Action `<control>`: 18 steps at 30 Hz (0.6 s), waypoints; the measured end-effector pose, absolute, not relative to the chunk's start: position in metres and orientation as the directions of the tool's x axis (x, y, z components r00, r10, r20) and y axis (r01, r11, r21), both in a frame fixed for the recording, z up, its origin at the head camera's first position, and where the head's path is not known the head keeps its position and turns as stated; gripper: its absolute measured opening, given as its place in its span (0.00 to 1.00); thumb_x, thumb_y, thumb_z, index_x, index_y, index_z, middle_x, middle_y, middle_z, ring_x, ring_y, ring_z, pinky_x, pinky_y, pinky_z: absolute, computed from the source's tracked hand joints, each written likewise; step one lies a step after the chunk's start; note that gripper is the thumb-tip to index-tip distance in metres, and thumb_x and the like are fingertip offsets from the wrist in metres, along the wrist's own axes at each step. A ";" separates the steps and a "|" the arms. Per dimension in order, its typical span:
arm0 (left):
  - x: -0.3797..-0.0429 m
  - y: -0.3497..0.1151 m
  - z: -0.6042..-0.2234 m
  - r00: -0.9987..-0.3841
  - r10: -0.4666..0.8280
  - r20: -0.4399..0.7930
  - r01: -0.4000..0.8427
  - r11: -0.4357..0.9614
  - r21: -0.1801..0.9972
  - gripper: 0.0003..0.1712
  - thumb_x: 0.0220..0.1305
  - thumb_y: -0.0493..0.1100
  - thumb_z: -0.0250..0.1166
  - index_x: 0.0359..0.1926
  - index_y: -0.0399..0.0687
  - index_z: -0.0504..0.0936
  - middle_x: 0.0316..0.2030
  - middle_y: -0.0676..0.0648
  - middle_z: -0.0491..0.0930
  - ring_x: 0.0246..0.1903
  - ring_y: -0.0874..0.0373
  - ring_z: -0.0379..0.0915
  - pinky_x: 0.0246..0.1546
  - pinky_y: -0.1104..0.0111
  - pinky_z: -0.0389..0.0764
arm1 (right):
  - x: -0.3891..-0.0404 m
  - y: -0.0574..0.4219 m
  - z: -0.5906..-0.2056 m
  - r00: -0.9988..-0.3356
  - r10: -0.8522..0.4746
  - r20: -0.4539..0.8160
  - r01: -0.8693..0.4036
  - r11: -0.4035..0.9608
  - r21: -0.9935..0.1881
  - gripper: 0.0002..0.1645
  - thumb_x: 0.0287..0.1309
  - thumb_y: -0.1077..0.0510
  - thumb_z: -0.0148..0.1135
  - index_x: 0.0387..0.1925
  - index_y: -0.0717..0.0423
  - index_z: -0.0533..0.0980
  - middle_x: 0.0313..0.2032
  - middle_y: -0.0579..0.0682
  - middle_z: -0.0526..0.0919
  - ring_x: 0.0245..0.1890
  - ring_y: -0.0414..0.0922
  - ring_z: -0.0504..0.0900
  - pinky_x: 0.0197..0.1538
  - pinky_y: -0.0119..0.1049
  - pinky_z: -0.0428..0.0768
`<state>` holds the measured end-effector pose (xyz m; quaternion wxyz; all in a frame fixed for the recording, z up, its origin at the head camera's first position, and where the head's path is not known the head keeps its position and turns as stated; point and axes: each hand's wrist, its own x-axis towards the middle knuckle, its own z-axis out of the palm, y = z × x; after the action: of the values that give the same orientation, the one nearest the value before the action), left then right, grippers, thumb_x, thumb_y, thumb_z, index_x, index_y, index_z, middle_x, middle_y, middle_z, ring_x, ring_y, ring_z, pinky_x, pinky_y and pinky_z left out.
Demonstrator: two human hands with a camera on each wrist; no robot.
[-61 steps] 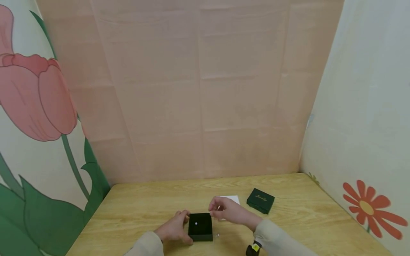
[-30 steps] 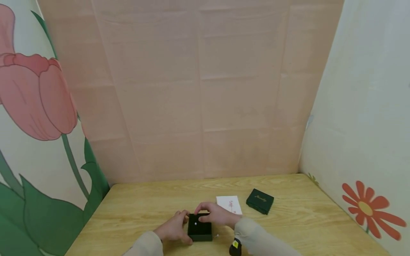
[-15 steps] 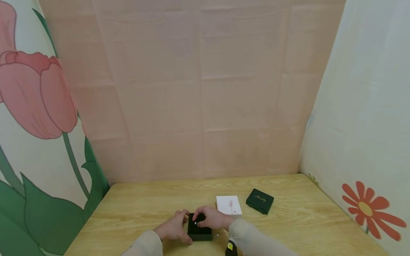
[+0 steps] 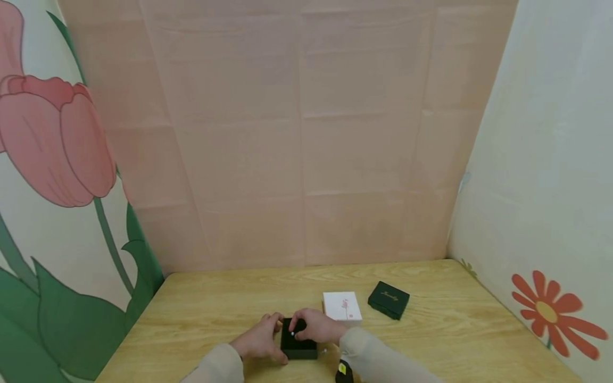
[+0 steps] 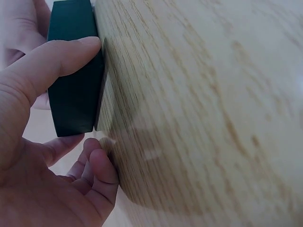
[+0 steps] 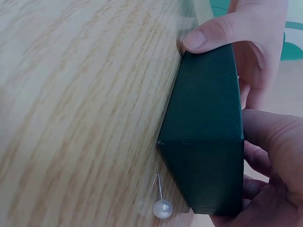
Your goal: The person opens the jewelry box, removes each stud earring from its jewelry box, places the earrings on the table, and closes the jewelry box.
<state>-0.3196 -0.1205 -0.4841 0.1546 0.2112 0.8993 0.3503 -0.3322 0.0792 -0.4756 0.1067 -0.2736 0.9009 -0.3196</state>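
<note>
In the head view, a small dark green jewelry box [image 4: 299,355] with a black inside stands near the table's front. My left hand [image 4: 258,339] grips its left side, the thumb low at the near corner and a finger at the far one. Over the box, my right hand [image 4: 317,325] has thumb and forefinger bent about a white pearl earring [image 4: 292,334] set in the black insert. Both wrist views show the box's plain green outer walls; its inside is hidden there. A second pearl stud earring [image 6: 162,208] lies on the wood beside the box.
Behind the right hand sits a white box [image 4: 341,306] with a red print. Further right is a dark green lid or box [image 4: 389,301] with gold lettering. The wooden table [image 4: 230,298] ends at a pink backdrop [image 4: 306,159].
My right hand has come left and down from beside the box to the pearl earring inside, uncovering the white box. Over the last half second it hardly moves. The left hand keeps its hold.
</note>
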 end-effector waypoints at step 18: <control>-0.319 -0.120 -0.482 -0.859 0.492 -0.139 0.265 0.662 0.701 0.45 0.37 0.41 0.80 0.58 0.44 0.68 0.48 0.39 0.69 0.50 0.44 0.71 0.53 0.46 0.72 | -0.331 0.077 -0.476 -0.845 -0.534 0.005 -0.415 0.650 -0.636 0.06 0.52 0.62 0.69 0.31 0.52 0.79 0.35 0.42 0.80 0.36 0.36 0.73 0.45 0.33 0.72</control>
<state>-0.3188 -0.1201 -0.4820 0.1607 0.2109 0.8972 0.3531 -0.3305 0.0774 -0.4761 0.0918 -0.2626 0.9037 -0.3254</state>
